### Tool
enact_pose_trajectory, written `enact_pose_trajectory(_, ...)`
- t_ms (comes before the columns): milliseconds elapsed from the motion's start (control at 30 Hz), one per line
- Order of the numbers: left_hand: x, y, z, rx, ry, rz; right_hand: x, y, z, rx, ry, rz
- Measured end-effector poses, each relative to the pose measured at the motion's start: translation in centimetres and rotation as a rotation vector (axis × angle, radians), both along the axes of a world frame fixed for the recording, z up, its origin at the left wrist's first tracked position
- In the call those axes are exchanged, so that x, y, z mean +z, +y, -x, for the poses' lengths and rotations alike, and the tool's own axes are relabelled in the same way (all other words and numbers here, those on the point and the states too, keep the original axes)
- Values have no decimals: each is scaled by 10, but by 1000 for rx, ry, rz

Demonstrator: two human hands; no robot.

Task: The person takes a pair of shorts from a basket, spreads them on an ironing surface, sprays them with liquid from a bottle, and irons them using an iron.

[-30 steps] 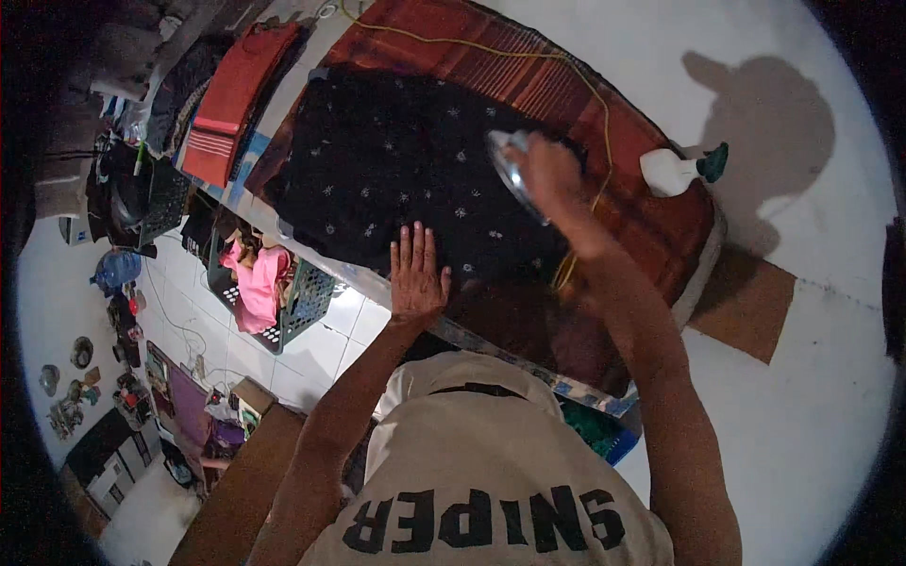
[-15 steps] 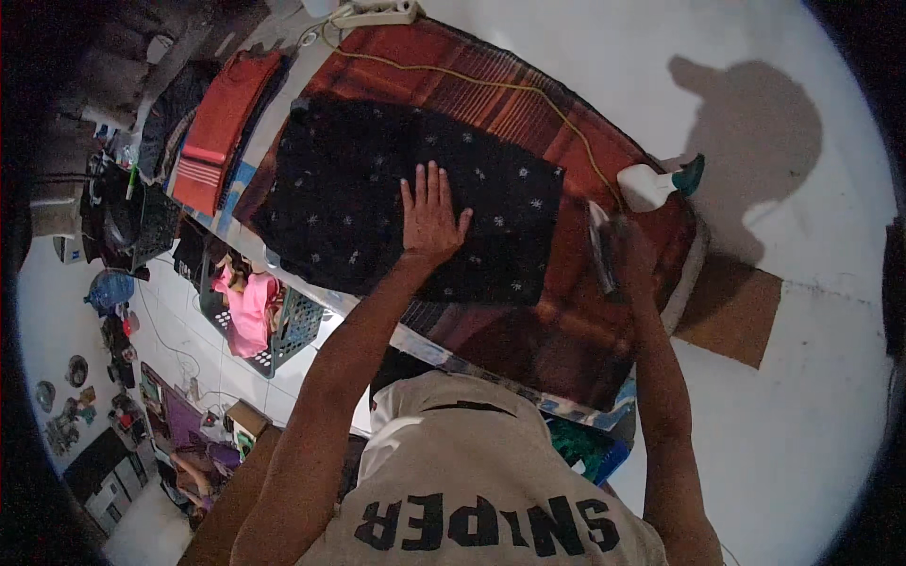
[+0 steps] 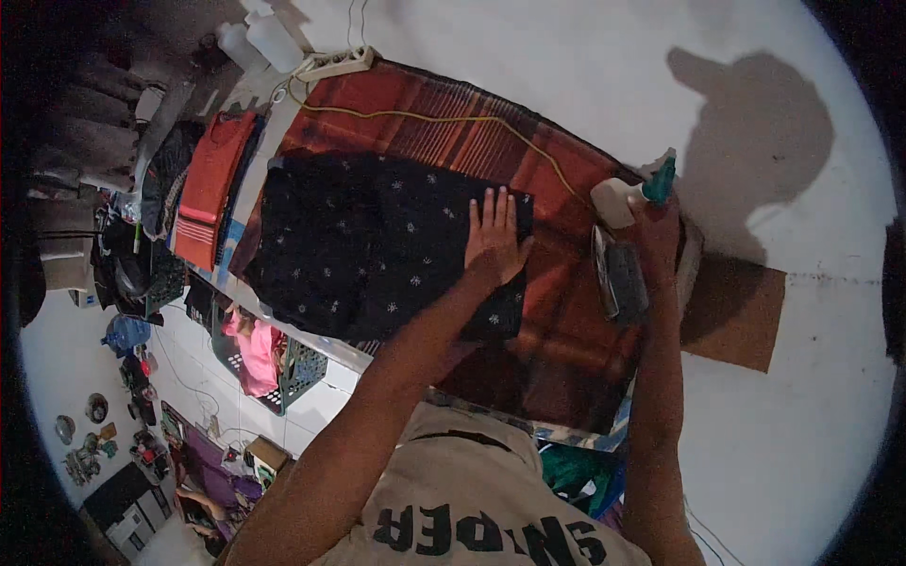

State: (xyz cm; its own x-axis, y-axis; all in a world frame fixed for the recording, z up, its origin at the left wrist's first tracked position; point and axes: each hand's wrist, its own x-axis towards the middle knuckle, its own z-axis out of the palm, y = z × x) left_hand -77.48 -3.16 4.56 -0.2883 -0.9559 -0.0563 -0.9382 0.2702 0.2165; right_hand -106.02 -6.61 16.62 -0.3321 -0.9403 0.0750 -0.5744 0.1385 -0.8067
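Lone head-worn left fisheye, upright, looks down past beige shirt (image 3: 462,472) to left hand (image 3: 496,247), right hand (image 3: 659,229); near.

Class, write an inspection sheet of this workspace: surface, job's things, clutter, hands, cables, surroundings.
Surface: striped red-brown blanket.
Job's things: black patterned cloth, spread flat; iron to its right; white spray bottle with green trigger head.
Clutter: folded orange-red garment, left.
Hands: left hand flat on the cloth; right hand at the bottle's neck, grip unclear.
Cables: yellow cord crossing the blanket; power strip at its far left corner.
Surroundings: pink cloth in plastic basket; cardboard, right.
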Motion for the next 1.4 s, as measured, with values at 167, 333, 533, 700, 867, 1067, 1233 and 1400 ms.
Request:
enact_pose_trajectory(167, -7, -20, -3, -136, 284, 15, -27, -48, -14, 175, 89, 329)
enact_pose_trajectory(333, 34, 3, -49, 53, 230, -17, -17, -61, -24, -47, -243, 232)
enact_pose_trajectory(533, -14, -8, -162, 436, -27, 151, 30, -83, -181, 286, -295, 75)
enact_pose_trajectory(700, 15, -8, -104, 195, -51, 87, 21, -117, -295, 466, -364, -335)
enact_pose_trajectory(867, 36, 106, -49, -163, 240, -271, -9, -129, -386, 691, -271, -540)
enact_pose_trajectory(1067, 52, 198, -102, -161, 572, -423, -47, -105, -371, 676, -203, -558)
enact_pose_trajectory(1233, 20, 227, -255, 503, 154, 249, -36, -49, -295, 461, -221, -578)
enact_pose_trajectory(1400, 9, 207, -344, 378, 77, 134, -43, 57, -216, 241, -375, -649)
